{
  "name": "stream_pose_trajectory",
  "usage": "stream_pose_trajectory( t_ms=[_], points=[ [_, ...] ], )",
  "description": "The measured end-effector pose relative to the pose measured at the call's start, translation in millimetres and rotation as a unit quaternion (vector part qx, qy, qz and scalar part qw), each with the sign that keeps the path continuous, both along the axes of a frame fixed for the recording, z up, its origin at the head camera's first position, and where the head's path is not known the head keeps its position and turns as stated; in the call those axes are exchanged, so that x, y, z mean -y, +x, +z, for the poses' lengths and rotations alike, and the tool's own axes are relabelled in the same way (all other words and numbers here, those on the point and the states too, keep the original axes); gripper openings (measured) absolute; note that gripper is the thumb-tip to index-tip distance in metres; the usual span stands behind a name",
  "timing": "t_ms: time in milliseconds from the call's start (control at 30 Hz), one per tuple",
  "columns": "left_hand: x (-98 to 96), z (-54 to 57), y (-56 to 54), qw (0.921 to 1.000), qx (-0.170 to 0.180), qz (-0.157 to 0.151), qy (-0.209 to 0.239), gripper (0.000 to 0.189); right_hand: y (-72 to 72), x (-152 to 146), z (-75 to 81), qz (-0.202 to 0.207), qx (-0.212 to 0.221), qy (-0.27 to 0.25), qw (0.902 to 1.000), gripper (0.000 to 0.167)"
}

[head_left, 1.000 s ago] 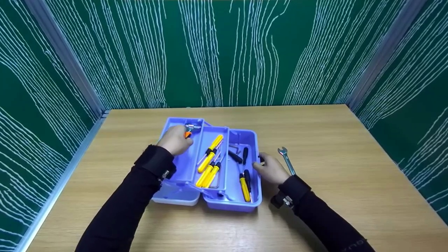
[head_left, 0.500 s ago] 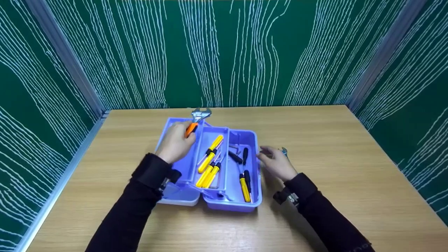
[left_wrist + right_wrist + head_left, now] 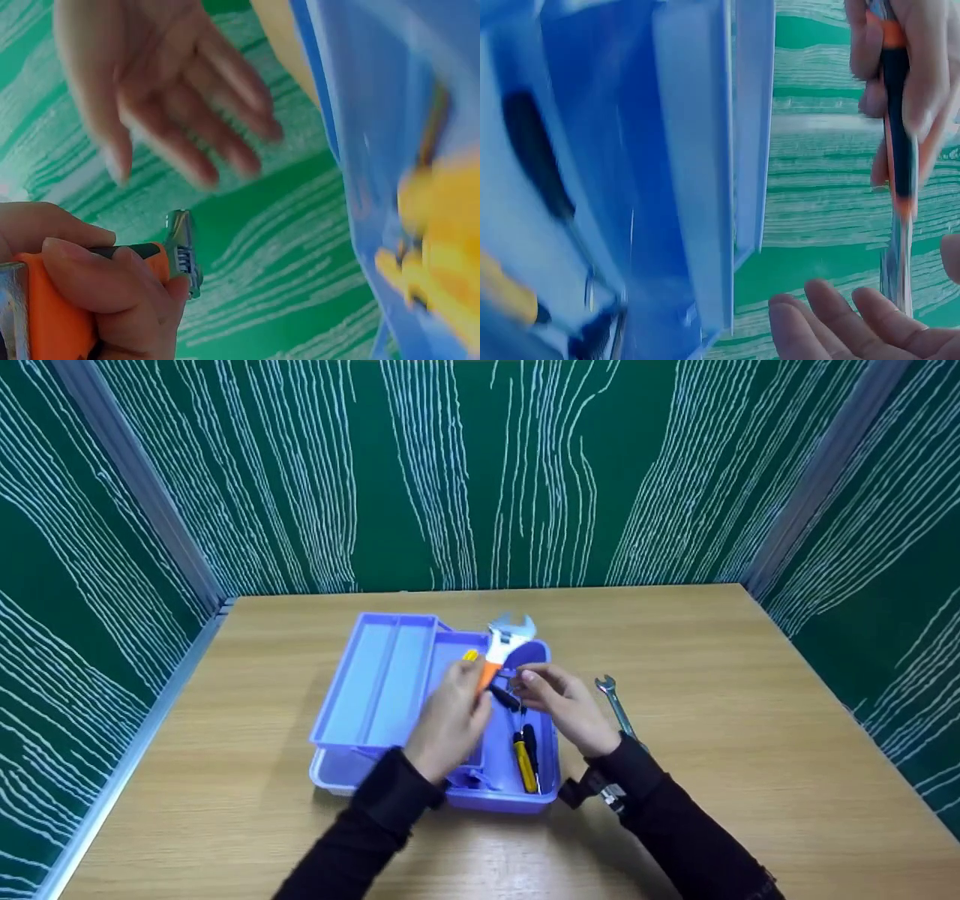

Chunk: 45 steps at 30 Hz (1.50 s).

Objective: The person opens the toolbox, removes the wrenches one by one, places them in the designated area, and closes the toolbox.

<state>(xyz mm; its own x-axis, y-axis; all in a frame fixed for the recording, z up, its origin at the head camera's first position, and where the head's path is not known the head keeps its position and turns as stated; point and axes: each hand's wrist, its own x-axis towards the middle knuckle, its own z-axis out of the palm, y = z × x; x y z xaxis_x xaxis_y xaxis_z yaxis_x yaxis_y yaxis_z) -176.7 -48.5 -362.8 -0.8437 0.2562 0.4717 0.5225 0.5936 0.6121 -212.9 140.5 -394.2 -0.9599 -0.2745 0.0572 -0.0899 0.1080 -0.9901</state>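
Observation:
My left hand point(image 3: 448, 724) grips an adjustable wrench point(image 3: 506, 639) by its orange and black handle, over the middle tray of the purple toolbox point(image 3: 495, 802). The wrench's metal head points away towards the back. Just to its right, my right hand point(image 3: 574, 709) is raised over the toolbox's right side, fingers loosely bent and holding nothing. In the left wrist view the right hand point(image 3: 165, 90) spreads its fingers beside the wrench head point(image 3: 182, 251). A yellow screwdriver point(image 3: 525, 765) and black-handled screwdrivers point(image 3: 507, 697) lie in the deep right compartment. My left hand hides most of the middle tray.
An open-end wrench point(image 3: 615, 705) lies on the wooden table point(image 3: 712, 675) right of the toolbox, partly behind my right forearm. The divided upper tray point(image 3: 375, 682) is folded out to the left. Green walls with white lines point(image 3: 480, 472) enclose the table.
My left hand has lifted the adjustable wrench out of the left tray and carried it right across the toolbox. My right hand has moved from the toolbox's right edge in over it.

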Motion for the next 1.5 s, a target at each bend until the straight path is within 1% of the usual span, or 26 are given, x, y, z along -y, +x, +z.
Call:
stream_pose_trajectory(
  t_ms=[100, 167, 300, 467, 567, 633, 767, 833, 900, 967, 1033, 1100, 1200, 1233, 1267, 1333, 1400, 1500],
  points=[
    [-12.1, -8.9, 4.7, 1.0000, -0.002, 0.000, -0.005, 0.048, 2.8, 8.2, -2.1, 0.017, 0.005, -0.023, 0.9996, 0.038],
    [-19.0, -14.5, 6.3, 0.9999, -0.005, 0.004, -0.009, 0.047, 3.4, 12.2, -4.4, 0.017, 0.003, -0.034, 0.9993, 0.035],
    [-31.0, -24.4, 8.1, 0.9997, -0.011, 0.018, -0.014, 0.047, 3.9, 17.5, -8.9, -0.005, 0.010, -0.044, 0.9990, 0.029],
    [-42.4, -32.9, 10.2, 0.9988, -0.018, 0.043, -0.013, 0.046, 6.4, 20.0, -9.3, -0.032, 0.033, -0.042, 0.9981, 0.028],
    [-46.4, -34.4, 11.6, 0.9987, -0.016, 0.048, -0.008, 0.047, 7.8, 18.4, -6.0, -0.037, 0.055, -0.052, 0.9964, 0.029],
    [-47.7, -33.7, 12.3, 0.9990, -0.012, 0.044, -0.004, 0.048, 8.0, 16.1, -3.3, -0.036, 0.073, -0.059, 0.9950, 0.029],
    [-45.4, -30.5, 14.8, 0.9996, 0.007, 0.024, -0.008, 0.050, 5.2, 8.6, 1.2, -0.025, 0.098, -0.076, 0.9920, 0.029],
    [-41.4, -29.1, 16.4, 0.9997, 0.014, 0.011, -0.017, 0.053, 2.4, 2.7, 2.0, -0.023, 0.103, -0.082, 0.9911, 0.027],
    [-35.0, -27.7, 17.6, 0.9995, 0.010, 0.001, -0.030, 0.056, -0.5, -4.6, 2.3, -0.025, 0.106, -0.089, 0.9901, 0.024],
    [-25.8, -26.4, 17.5, 0.9992, -0.004, -0.003, -0.039, 0.059, -3.6, -13.9, 1.6, -0.033, 0.103, -0.092, 0.9898, 0.021],
    [-13.7, -25.5, 15.9, 0.9984, -0.032, 0.004, -0.047, 0.059, -7.3, -24.6, 0.7, -0.041, 0.096, -0.092, 0.9902, 0.017],
    [1.1, -24.9, 12.9, 0.9974, -0.055, 0.014, -0.043, 0.058, -11.1, -37.3, -0.7, -0.049, 0.089, -0.099, 0.9899, 0.015],
    [28.7, -23.9, 8.1, 0.9945, -0.088, 0.041, -0.039, 0.053, -16.8, -59.5, -3.1, -0.056, 0.076, -0.094, 0.9911, 0.014],
    [38.8, -23.1, 6.6, 0.9936, -0.093, 0.053, -0.037, 0.052, -18.8, -67.8, -4.2, -0.058, 0.072, -0.090, 0.9917, 0.014],
    [49.1, -22.4, 5.2, 0.9927, -0.096, 0.065, -0.034, 0.051, -20.4, -76.5, -5.5, -0.060, 0.066, -0.082, 0.9926, 0.014],
    [69.6, -20.0, 3.3, 0.9898, -0.101, 0.094, -0.036, 0.048, -23.9, -93.5, -7.8, -0.069, 0.054, -0.048, 0.9950, 0.015],
    [88.0, -18.0, 1.6, 0.9874, -0.094, 0.122, -0.037, 0.047, -27.2, -109.9, -10.8, -0.080, 0.043, -0.010, 0.9958, 0.018],
    [110.3, -16.0, 0.5, 0.9846, -0.064, 0.158, -0.039, 0.045, -31.8, -130.5, -16.1, -0.102, 0.034, 0.042, 0.9933, 0.021]
  ],
)
